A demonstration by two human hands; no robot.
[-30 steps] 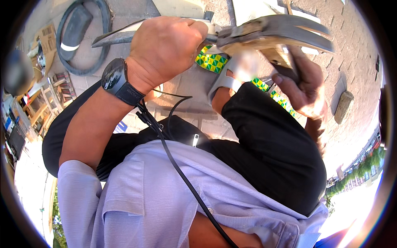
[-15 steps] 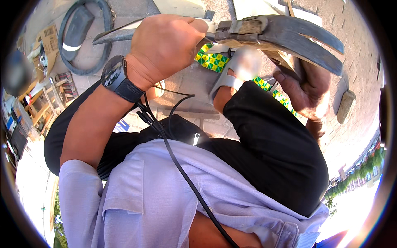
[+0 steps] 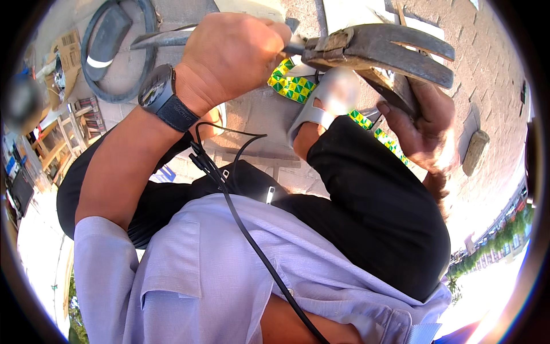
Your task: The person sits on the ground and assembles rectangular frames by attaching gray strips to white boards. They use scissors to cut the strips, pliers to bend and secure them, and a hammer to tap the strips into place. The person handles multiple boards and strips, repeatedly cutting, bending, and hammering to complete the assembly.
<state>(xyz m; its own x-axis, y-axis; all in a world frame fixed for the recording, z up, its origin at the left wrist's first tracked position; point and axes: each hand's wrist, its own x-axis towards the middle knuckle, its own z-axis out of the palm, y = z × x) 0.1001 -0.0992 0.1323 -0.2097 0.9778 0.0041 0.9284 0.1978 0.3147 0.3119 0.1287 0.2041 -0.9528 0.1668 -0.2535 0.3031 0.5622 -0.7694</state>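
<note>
My left hand (image 3: 232, 54), wearing a dark watch, is closed round a dark metal bar. The bar's tapered, pointed end (image 3: 163, 40) sticks out to the left, and a short rod end shows on the right of my fist. I cannot tell the exact kind of tool. A claw hammer (image 3: 372, 49) is in my right hand (image 3: 427, 123), whose fingers wrap its handle. The hammer's striking face is right by the rod end; whether they touch is unclear. Its claw points right, toward my right wrist.
A yellow-green checked strip (image 3: 292, 86) lies on the paving by my sandalled foot (image 3: 321, 103). A black rubber ring (image 3: 86, 69) surrounds a dark, flat piece at the upper left. Cardboard (image 3: 69, 54) and wood scraps lie left. A stone block (image 3: 476, 152) is at right. A black cable (image 3: 246, 229) hangs down my front.
The hammer has turned slightly, its claw end shifting left and its face a little right. More of the rod end shows beside my left fist, which has barely moved.
</note>
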